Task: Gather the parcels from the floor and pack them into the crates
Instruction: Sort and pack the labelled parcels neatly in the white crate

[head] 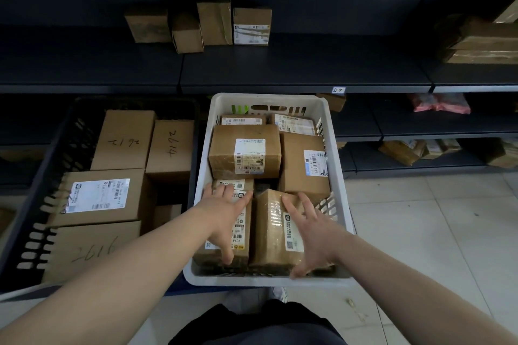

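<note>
Dark shelving (280, 70) backs the white crate (337, 165), where I see the left hand (224, 213) on a labelled parcel (242, 232) and the right hand (311, 230) on a taped parcel (270, 232), fingers (290, 206) spread (the black crate (42, 204) alongside holds boxes (123, 140) too).

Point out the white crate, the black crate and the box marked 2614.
white crate (252, 280), head view, near rim
black crate (73, 145), head view, left slotted wall
box marked 2614 (171, 148), head view, top face

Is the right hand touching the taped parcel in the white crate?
Touching. Head view shows the right hand lying flat on the taped parcel.
</note>
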The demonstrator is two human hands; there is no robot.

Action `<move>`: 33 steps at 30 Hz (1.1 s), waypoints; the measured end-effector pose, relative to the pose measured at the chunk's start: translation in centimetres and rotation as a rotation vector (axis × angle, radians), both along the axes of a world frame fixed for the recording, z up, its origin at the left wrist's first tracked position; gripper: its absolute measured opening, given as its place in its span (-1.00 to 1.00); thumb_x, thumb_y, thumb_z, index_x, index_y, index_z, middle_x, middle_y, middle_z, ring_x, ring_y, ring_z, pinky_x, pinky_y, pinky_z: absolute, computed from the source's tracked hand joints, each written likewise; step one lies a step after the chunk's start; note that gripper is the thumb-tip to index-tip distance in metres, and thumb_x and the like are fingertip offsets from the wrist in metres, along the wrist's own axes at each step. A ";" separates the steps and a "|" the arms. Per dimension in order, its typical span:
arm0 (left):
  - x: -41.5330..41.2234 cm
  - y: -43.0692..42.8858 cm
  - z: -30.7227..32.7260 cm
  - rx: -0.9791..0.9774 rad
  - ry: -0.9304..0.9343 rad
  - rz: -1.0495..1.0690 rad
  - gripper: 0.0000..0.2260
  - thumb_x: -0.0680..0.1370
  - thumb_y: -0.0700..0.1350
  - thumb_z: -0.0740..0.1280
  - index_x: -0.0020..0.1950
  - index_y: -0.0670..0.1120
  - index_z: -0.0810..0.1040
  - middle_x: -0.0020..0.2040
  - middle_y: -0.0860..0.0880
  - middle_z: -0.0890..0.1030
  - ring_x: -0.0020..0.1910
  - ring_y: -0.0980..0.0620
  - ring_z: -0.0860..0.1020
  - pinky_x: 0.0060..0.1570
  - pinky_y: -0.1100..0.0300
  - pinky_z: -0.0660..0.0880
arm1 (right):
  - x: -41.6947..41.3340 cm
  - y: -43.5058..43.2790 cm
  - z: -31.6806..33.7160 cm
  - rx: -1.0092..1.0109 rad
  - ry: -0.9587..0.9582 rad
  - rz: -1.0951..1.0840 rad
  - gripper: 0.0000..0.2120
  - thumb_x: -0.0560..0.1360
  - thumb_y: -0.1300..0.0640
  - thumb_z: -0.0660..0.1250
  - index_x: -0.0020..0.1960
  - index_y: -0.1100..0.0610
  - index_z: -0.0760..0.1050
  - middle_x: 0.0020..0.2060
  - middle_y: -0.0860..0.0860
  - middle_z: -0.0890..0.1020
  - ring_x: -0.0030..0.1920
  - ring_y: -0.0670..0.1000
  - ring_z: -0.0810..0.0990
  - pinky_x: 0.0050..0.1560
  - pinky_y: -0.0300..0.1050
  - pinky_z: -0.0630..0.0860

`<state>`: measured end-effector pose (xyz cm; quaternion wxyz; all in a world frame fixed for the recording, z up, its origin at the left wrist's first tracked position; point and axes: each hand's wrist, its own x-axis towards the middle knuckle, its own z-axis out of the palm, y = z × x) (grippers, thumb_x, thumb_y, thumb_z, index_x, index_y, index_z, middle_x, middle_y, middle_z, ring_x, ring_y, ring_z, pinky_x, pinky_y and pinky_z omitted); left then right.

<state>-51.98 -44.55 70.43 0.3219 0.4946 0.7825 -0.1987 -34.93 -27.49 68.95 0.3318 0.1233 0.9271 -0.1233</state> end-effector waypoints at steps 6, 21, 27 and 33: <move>0.1 0.1 0.2 -0.010 0.010 -0.013 0.32 0.14 0.38 0.51 0.55 0.08 -0.37 0.58 -0.21 -0.07 0.54 -0.26 -0.12 0.46 -0.30 -0.14 | -0.7 -0.7 1.0 0.054 0.037 0.042 0.39 0.12 -0.45 0.50 0.34 -0.32 -0.65 0.55 0.19 -0.32 0.55 0.34 0.00 0.49 0.23 0.12; 1.0 -0.2 -0.7 0.043 -0.016 0.065 0.33 0.12 0.35 0.52 0.55 0.06 -0.35 0.57 -0.15 -0.20 0.53 -0.21 -0.27 0.44 -0.34 -0.16 | -2.3 -1.2 0.8 0.072 -0.046 0.047 0.39 0.08 -0.42 0.54 0.42 -0.35 -0.53 0.54 0.22 -0.35 0.53 0.38 0.05 0.46 0.26 0.18; 1.4 -1.3 -0.9 0.105 -0.038 0.104 0.34 0.13 0.36 0.52 0.54 0.08 -0.38 0.57 -0.10 -0.28 0.52 -0.17 -0.34 0.48 -0.26 -0.19 | -2.3 -1.8 1.3 0.083 -0.033 0.063 0.38 0.12 -0.37 0.56 0.45 -0.32 -0.50 0.53 0.25 -0.34 0.53 0.40 0.02 0.50 0.24 0.15; 2.4 -1.6 -0.8 0.074 -0.031 0.132 0.30 0.21 0.23 0.56 0.53 0.08 -0.41 0.57 -0.15 -0.30 0.53 -0.19 -0.34 0.48 -0.29 -0.11 | -2.4 -2.3 1.3 0.109 -0.041 0.100 0.39 0.12 -0.38 0.56 0.48 -0.28 -0.49 0.53 0.28 -0.33 0.53 0.41 0.03 0.48 0.23 0.17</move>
